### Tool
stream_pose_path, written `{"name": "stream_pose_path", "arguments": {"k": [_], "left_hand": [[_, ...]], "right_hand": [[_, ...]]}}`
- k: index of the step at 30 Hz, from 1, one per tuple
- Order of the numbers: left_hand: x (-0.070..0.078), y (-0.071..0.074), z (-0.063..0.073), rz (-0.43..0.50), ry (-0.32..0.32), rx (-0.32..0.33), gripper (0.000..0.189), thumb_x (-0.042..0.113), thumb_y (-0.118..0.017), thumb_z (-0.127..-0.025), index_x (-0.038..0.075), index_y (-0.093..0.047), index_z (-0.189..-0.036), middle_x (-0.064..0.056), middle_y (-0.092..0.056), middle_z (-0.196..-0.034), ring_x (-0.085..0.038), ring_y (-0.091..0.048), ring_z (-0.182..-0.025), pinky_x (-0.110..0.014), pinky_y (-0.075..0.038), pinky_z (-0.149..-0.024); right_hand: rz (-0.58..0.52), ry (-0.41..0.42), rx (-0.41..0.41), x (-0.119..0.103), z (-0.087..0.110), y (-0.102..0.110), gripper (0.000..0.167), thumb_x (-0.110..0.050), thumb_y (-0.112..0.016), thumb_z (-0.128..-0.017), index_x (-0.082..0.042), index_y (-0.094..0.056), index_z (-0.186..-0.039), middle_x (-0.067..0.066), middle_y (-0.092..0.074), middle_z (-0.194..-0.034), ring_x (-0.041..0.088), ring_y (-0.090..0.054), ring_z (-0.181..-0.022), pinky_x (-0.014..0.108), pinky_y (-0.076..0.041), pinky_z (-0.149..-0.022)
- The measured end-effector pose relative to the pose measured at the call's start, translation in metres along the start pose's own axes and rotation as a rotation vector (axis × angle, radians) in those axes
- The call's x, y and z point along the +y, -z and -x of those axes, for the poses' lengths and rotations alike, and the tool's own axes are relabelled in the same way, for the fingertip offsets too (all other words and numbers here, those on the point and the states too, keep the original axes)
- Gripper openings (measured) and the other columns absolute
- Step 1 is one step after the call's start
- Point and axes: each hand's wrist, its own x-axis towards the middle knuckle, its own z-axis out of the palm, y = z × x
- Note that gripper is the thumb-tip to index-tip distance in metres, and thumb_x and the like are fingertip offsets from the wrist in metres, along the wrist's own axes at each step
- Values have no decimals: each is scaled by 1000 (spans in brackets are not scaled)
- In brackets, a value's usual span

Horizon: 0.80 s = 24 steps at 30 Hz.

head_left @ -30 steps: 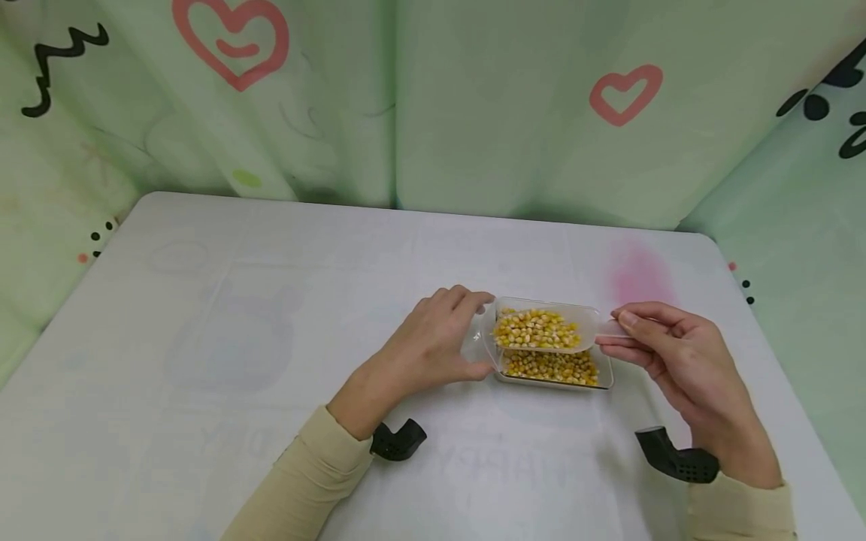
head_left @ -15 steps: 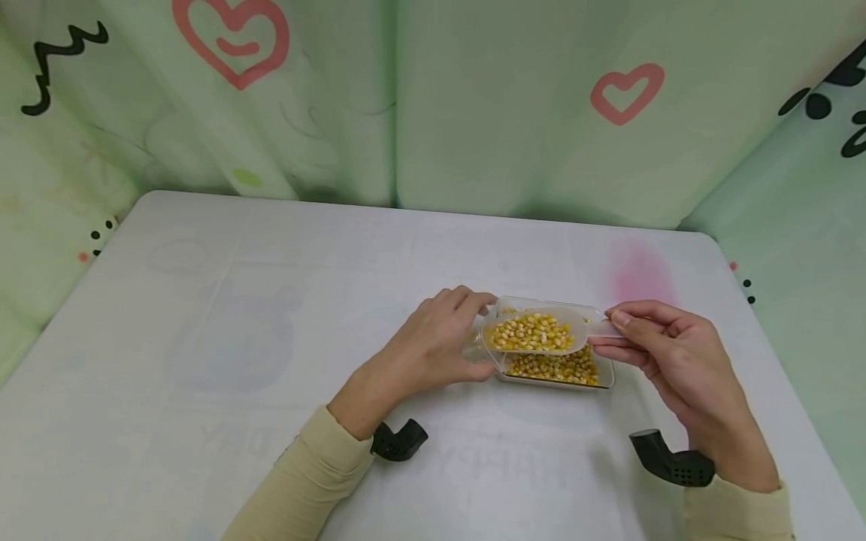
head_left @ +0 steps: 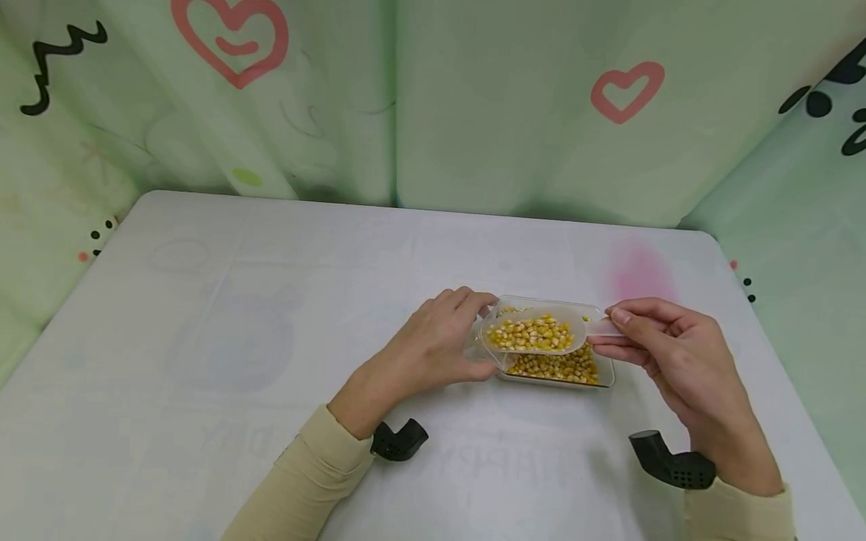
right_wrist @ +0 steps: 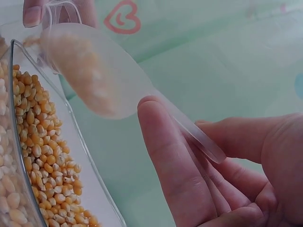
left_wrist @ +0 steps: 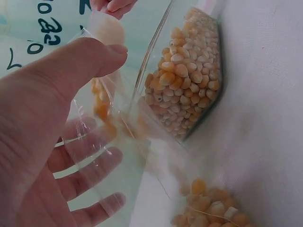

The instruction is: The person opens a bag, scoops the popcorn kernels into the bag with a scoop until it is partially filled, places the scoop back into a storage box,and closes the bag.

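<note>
My right hand [head_left: 676, 357] pinches the handle of a translucent white scoop [right_wrist: 128, 85] loaded with yellow corn kernels. The scoop is over a clear rectangular box [head_left: 611, 373] holding more loose corn kernels [head_left: 558, 368]. Its front end reaches the mouth of a clear, thin plastic container [head_left: 476, 346]. My left hand [head_left: 433, 342] holds that container between thumb and fingers, at the box's left end. In the left wrist view, blurred kernels [left_wrist: 102, 105] run down inside the clear plastic toward a small heap of kernels [left_wrist: 213, 208] at its lower end.
The box stands on a white-covered table [head_left: 271, 451] with a pink patch [head_left: 639, 274] behind it. Green curtains [head_left: 473, 113] with heart drawings enclose the back and sides. Black wrist mounts [head_left: 676, 460] sit on both forearms.
The right hand has brought the scoop slightly left, so its front end now overlaps the clear container's mouth. The left hand and the box have stayed in place.
</note>
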Motion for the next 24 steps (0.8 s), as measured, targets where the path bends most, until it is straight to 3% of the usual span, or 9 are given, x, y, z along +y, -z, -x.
{"name": "stream_pose_path", "arguments": {"k": [24], "left_hand": [[0, 0, 0, 47, 0, 11, 71, 37, -81, -77, 9, -52, -135, -1, -62, -116, -17, -59, -105, -34, -50, -90]], "right_hand": [[2, 37, 5, -8, 4, -8, 16, 7, -53, -97, 8, -66, -105, 15, -75, -93, 28, -76, -79, 37, -57, -76]]}}
